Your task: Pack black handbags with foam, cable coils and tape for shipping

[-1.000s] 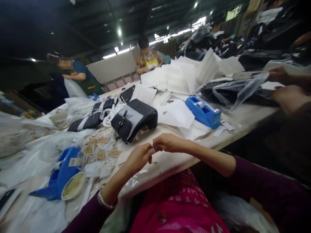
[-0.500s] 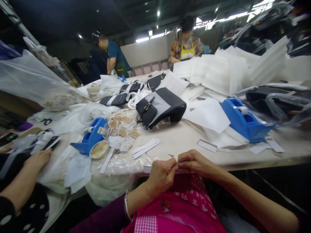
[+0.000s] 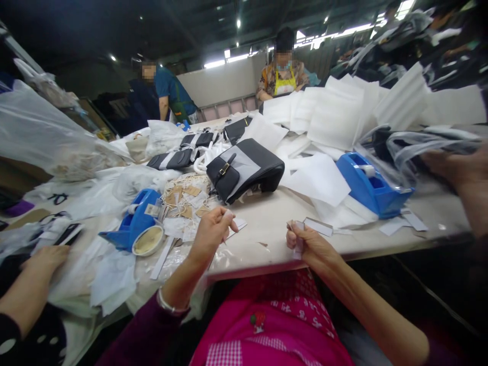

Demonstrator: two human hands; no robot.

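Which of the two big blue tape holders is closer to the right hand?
The right tape holder, beside the white sheets, is closer to the right hand. The left tape holder sits by the tags, nearer the left hand.

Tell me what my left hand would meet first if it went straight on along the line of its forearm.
Your left hand would probably meet the black buckled bag first, at its near edge; depth is unclear, so it might pass above.
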